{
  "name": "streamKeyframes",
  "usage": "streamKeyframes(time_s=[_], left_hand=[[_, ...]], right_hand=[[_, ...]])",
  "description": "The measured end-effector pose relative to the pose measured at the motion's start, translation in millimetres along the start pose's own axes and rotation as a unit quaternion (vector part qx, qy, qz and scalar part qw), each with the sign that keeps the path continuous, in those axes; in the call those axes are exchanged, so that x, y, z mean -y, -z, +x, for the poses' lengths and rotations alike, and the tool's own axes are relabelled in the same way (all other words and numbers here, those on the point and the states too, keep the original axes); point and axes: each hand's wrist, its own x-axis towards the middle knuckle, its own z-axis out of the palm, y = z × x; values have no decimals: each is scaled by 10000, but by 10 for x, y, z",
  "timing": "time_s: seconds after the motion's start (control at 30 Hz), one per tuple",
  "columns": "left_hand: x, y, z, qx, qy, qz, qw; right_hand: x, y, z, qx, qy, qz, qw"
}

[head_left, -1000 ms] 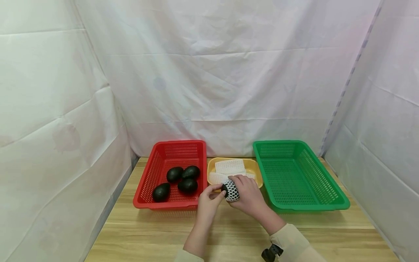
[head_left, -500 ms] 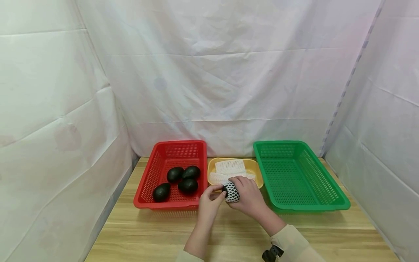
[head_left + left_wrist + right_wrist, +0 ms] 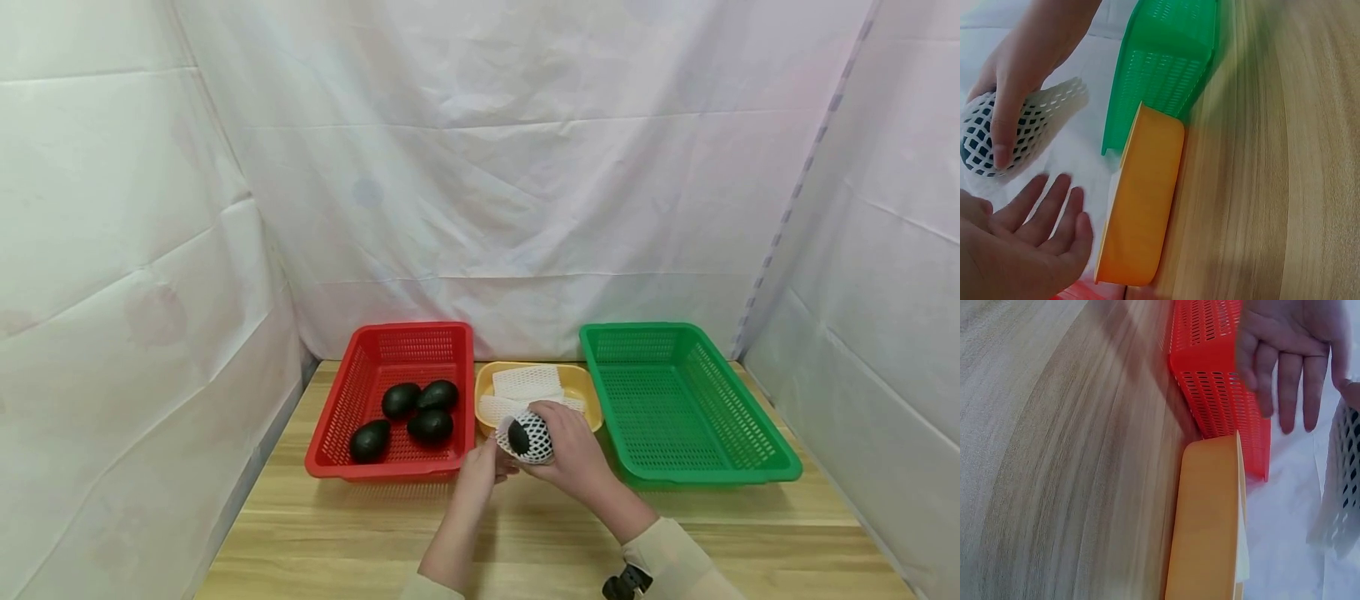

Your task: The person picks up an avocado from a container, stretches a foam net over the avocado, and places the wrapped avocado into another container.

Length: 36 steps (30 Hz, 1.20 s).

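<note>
My right hand (image 3: 576,454) grips a dark avocado (image 3: 518,437) in a white foam net sleeve (image 3: 538,438), above the table in front of the yellow tray. The avocado's dark end shows at the sleeve's opening, facing left. In the left wrist view, the sleeve's narrower tail sticks out past the thumb of the right hand (image 3: 1019,78). My left hand (image 3: 1029,250) is just below the avocado, its fingers extended and relaxed. The right wrist view has the left hand (image 3: 1294,344) palm showing; its thumb is close to the sleeve, and I cannot tell whether it touches.
Several avocados (image 3: 431,426) lie in a red basket (image 3: 318,454) on the left. A yellow tray (image 3: 581,377) with white foam net sleeves (image 3: 527,382) stands in the middle. To the right is a green basket (image 3: 712,475). White cloth (image 3: 487,192) hangs behind the wooden table (image 3: 337,542).
My left fingers, which pinched at the avocado's dark end, have come off it and moved down and slightly left. The sleeve's edge now flares out around that end. The right hand keeps its grip.
</note>
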Motion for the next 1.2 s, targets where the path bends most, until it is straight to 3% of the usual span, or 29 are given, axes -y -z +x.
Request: streamKeyframes(time_s=[0.07, 0.17, 0.37, 0.47, 0.73, 0.83, 1.2], left_hand=[[11, -6, 1, 459, 148, 115, 9988], [0, -29, 0, 756, 392, -145, 9963], [-85, -60, 18, 449, 547, -850, 9939], [-119, -57, 6, 486, 480, -1201, 9904], [-156, -19, 7, 501, 100, -2292, 9720], [-159, -4, 7, 422, -98, -2488, 9676], [-169, 2, 21, 116, -114, -2611, 9652]], right_hand=[[11, 5, -5, -16, 63, 60, 10000], [16, 7, -15, 1, 135, 81, 9999], [-2, 15, -23, 91, 264, 238, 9993], [-16, 27, -21, 94, 331, 354, 9988], [-42, 42, -34, 80, 449, 423, 9981], [-22, 45, -44, 27, 308, 423, 9986], [17, 58, -17, -326, -274, 706, 9966]])
